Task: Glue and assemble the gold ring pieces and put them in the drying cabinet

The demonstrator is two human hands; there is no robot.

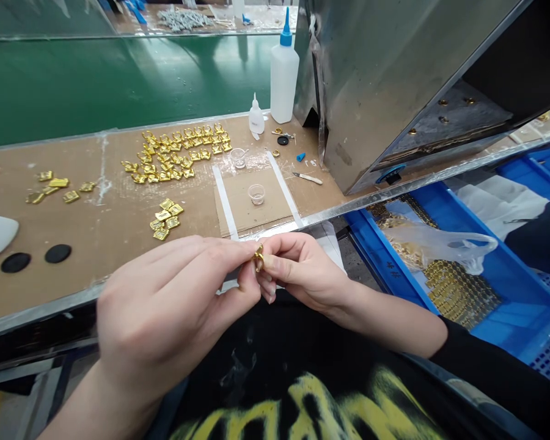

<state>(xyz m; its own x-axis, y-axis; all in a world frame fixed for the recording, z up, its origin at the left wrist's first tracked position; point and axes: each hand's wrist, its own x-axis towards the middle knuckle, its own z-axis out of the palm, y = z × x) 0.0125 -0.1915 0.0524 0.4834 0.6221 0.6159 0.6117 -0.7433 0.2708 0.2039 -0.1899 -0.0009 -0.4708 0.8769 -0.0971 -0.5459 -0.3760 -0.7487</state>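
Between the fingertips of both hands is a small gold ring-like metal piece (258, 258), held just in front of the bench edge. My left hand (178, 293) pinches it from the left, thumb and forefinger closed. From the other side my right hand (302, 266) grips it with thumb and fingers; part of the piece is hidden by them. Just beyond the hands lies a small pile of flat gold square pieces (165, 217). Farther back, many gold rings with square tops (178, 150) stand in rows on the brown bench top (119, 256).
A small clear cup (256, 194) sits on cardboard between white strips. Behind it stand a small dropper bottle (255, 117) and a tall blue-capped bottle (284, 79). A knife (308, 178) lies by the metal housing (371, 73). Blue crates (522, 305) holding gold parts are at right.
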